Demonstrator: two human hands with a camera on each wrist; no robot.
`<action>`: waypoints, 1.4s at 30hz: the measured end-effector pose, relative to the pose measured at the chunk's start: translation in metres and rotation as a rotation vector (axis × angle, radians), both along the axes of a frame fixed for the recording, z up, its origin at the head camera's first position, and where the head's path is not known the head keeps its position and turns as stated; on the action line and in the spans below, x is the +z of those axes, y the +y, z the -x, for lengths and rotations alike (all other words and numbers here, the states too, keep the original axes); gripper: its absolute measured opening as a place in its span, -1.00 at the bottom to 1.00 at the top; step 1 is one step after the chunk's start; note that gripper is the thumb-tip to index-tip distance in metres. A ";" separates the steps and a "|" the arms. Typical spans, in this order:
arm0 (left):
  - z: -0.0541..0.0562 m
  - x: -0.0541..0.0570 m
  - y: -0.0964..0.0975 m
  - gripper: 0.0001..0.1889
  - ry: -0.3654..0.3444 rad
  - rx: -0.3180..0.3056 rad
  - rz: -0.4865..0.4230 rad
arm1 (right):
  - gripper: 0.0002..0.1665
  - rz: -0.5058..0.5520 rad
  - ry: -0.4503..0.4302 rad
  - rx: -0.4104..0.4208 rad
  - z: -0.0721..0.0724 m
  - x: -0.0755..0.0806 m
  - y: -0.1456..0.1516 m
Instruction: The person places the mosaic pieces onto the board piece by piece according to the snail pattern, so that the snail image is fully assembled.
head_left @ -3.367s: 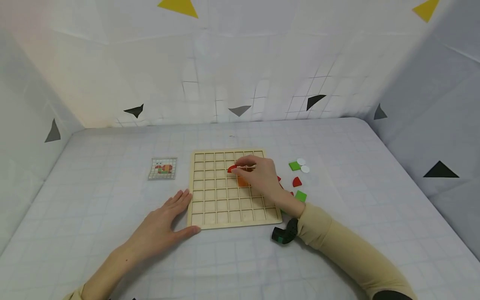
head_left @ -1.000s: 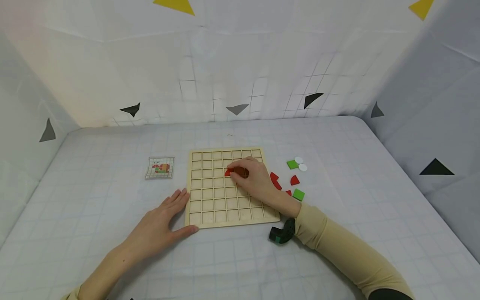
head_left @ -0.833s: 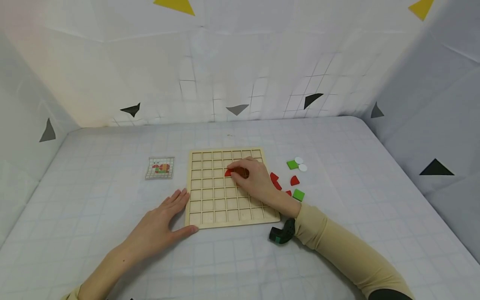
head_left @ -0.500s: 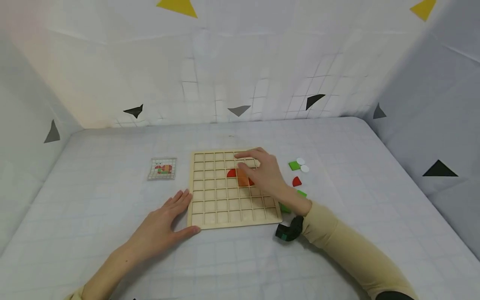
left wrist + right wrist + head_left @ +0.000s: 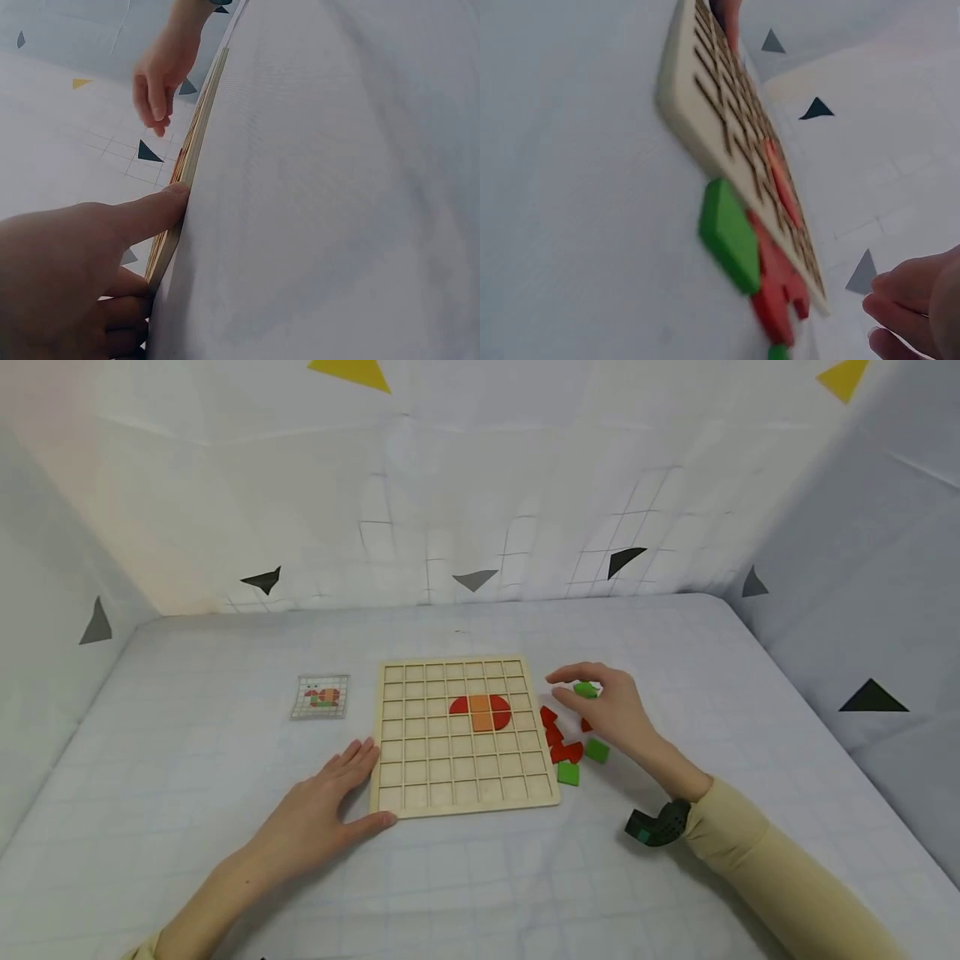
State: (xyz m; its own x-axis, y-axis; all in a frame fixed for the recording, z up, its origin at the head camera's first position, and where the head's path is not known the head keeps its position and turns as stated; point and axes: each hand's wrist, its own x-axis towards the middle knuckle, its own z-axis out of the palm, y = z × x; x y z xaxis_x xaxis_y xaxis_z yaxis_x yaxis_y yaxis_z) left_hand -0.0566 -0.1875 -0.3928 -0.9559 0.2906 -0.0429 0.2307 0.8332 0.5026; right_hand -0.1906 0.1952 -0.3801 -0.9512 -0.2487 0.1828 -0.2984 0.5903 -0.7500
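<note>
Square pale-wood grid board [image 5: 440, 748] lies flat on the white-covered table [image 5: 465, 893]. The left hand [image 5: 318, 814] touches its near left corner, thumb at the front edge, straight fingers at the side, presumably to keep it from sliding. Red quarter-round tiles [image 5: 502, 720] flank two orange square tiles [image 5: 480, 722] in its cells, whose ridges probably hold them in place. The right hand [image 5: 615, 706] hovers over a partly hidden green tile [image 5: 585, 691], thumb and forefinger apart, nothing visibly held. A small card printed with a multicoloured figure [image 5: 322, 697] sits beyond the left hand, perhaps for easy viewing. No brand or writing is legible.
</note>
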 end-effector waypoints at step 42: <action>0.000 0.002 0.000 -0.02 -0.011 0.004 -0.006 | -0.72 -0.023 0.102 0.108 -0.010 -0.039 0.016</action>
State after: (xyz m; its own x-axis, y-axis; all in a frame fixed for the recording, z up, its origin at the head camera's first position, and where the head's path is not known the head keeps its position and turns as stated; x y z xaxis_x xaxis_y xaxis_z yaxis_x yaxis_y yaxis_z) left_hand -0.0566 -0.1872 -0.3909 -0.9566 0.2867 -0.0513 0.2217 0.8311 0.5101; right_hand -0.1802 0.2108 -0.4188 -0.8954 -0.3537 0.2706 -0.4353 0.5670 -0.6993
